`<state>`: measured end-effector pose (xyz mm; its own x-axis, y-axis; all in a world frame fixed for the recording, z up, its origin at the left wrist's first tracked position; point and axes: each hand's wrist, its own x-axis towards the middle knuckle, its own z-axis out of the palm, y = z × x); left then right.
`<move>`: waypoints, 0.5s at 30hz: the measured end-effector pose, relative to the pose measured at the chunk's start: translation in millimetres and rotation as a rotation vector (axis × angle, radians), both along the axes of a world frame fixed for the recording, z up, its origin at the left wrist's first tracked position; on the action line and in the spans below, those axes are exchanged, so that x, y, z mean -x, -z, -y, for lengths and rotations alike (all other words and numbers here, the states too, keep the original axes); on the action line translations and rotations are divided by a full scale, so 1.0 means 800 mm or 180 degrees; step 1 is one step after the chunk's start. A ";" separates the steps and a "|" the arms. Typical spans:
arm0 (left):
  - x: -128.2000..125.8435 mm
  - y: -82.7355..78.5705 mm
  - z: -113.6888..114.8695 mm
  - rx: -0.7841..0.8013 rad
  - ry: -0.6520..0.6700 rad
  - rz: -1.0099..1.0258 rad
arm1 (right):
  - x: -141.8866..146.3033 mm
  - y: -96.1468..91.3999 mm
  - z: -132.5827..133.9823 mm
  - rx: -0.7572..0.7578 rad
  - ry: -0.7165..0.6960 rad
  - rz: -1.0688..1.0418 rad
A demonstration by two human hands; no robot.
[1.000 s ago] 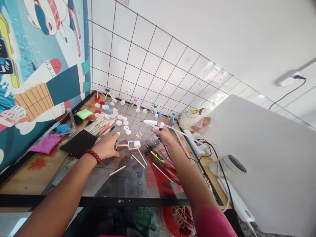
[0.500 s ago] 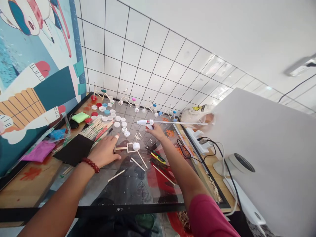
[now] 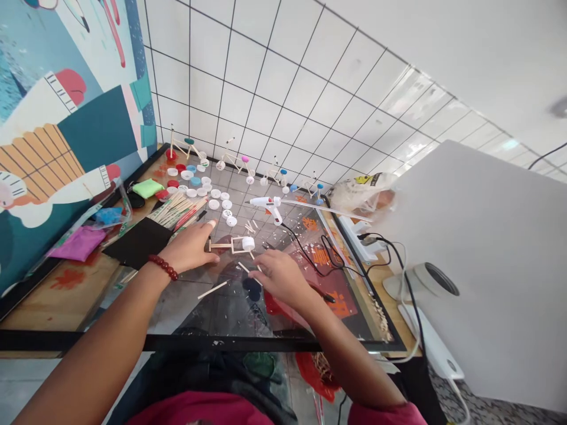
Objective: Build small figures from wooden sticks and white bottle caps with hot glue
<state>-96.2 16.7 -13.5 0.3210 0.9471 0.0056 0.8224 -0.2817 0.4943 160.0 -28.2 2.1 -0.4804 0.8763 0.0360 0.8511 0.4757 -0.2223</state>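
Observation:
My left hand (image 3: 188,245), a red bead bracelet at its wrist, rests low over the table with thumb and index finger around the left end of a small wooden stick frame (image 3: 221,245). A white bottle cap (image 3: 248,243) sits at that frame's right end. Just right of it, my right hand (image 3: 281,274) has its fingers closed on a thin wooden stick (image 3: 252,255), whose lower part they partly cover. Loose sticks (image 3: 212,290) lie in front of the frame. Behind my right hand a white glue gun (image 3: 268,203) lies on the table, its nozzle pointing left.
Several bottle caps (image 3: 215,193) and a bundle of sticks (image 3: 177,209) lie behind my left hand, near a black sheet (image 3: 139,242). Stick-and-cap models (image 3: 234,162) line the back edge. A cable (image 3: 305,265) runs right toward a white power strip (image 3: 361,239).
My right hand has let go of the glue gun, which now lies on the table, and has come nearer to the stick beside the frame. My left hand stays at the frame.

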 end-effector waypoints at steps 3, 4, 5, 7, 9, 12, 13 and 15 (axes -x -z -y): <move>0.001 -0.004 -0.002 -0.0141 -0.0194 0.0489 | 0.010 0.014 0.002 0.0125 -0.0016 0.0260; 0.002 -0.004 -0.003 -0.0204 -0.0310 0.0705 | 0.010 0.016 0.000 0.0174 -0.0030 0.0289; 0.002 -0.004 -0.004 -0.0261 -0.0443 0.0936 | 0.009 0.017 -0.002 0.0231 -0.0034 0.0256; 0.003 -0.004 -0.006 -0.0345 -0.0719 0.1424 | 0.005 0.015 -0.008 0.0410 0.0014 -0.0085; 0.001 -0.005 -0.006 -0.0394 -0.0925 0.1943 | 0.002 0.009 -0.013 0.0693 0.0159 -0.0810; -0.008 -0.008 -0.001 -0.0212 -0.0898 0.2579 | 0.007 0.002 -0.019 0.1176 0.0305 -0.2075; -0.013 -0.010 0.002 -0.0030 -0.0794 0.2721 | 0.012 0.001 -0.021 0.1306 0.0291 -0.2404; -0.025 -0.012 0.010 0.0437 -0.0490 0.2936 | 0.024 0.001 -0.024 0.1484 0.0221 -0.2823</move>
<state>-75.8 8.5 -4.0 0.1169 0.9899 0.0802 0.1134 -0.0936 0.9891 140.7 -9.1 1.2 -0.3938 0.9192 0.0020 0.3101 0.1349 -0.9411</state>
